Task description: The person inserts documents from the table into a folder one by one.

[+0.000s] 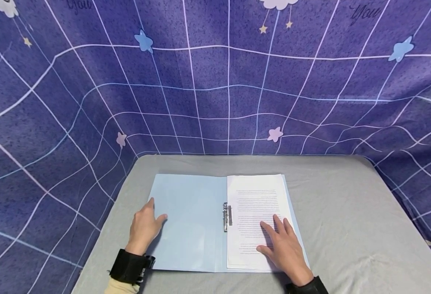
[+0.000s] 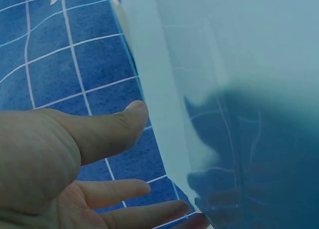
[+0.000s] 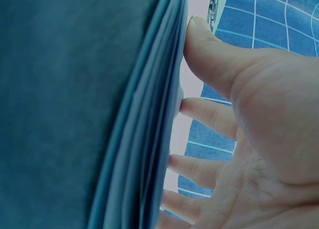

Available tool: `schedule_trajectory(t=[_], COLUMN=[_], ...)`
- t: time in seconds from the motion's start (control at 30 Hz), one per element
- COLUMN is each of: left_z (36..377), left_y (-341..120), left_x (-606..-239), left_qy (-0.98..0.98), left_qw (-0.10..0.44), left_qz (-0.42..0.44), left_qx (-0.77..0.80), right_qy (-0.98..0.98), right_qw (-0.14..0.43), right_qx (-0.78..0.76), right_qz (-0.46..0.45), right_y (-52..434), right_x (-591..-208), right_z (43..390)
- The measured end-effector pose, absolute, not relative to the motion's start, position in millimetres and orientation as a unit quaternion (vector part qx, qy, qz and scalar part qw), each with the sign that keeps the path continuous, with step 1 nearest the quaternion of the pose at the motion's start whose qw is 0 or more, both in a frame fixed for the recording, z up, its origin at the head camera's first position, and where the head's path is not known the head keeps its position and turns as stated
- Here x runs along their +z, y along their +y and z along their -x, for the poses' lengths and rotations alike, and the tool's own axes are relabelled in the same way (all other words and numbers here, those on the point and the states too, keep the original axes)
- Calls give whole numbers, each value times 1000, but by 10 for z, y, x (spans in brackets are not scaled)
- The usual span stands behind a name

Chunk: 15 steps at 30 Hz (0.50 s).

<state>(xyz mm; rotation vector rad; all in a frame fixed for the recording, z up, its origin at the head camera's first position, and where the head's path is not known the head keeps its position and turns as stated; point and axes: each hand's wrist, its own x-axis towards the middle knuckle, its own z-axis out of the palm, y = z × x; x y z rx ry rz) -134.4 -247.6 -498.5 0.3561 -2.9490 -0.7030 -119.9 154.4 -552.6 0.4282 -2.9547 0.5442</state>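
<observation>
A light blue folder (image 1: pixel 187 220) lies spread flat on the grey-covered table. Printed white sheets (image 1: pixel 254 204) lie on its right half, beside a metal clip (image 1: pixel 225 218) at the spine. My left hand (image 1: pixel 144 226) is at the left cover's outer edge, thumb over the cover and fingers relaxed. In the left wrist view, the thumb (image 2: pixel 117 129) is right at the edge of the blue cover (image 2: pixel 159 89). My right hand (image 1: pixel 283 249) rests on the lower right of the top sheet with fingers spread. The right wrist view shows its fingertips against the layered sheets (image 3: pixel 149 109).
The grey cloth tabletop (image 1: pixel 347 220) extends on both sides of the folder. A purple curtain (image 1: pixel 208 94) with a line grid and stars hangs behind the table and along its sides. Black bands (image 1: pixel 129 265) wrap both wrists.
</observation>
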Motion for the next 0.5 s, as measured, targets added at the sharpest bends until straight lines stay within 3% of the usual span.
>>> schedule_trajectory(t=[0.5], left_z=[1246], left_y=[-2649], left_x=[-3971], left_qy=[-963], left_qw=[40], left_qz=[-13], left_qx=[-264], right_qy=[-972], right_qw=[43], right_qx=[181], right_qz=[-142], right_y=[1556], right_x=[-5494], right_z=[1173])
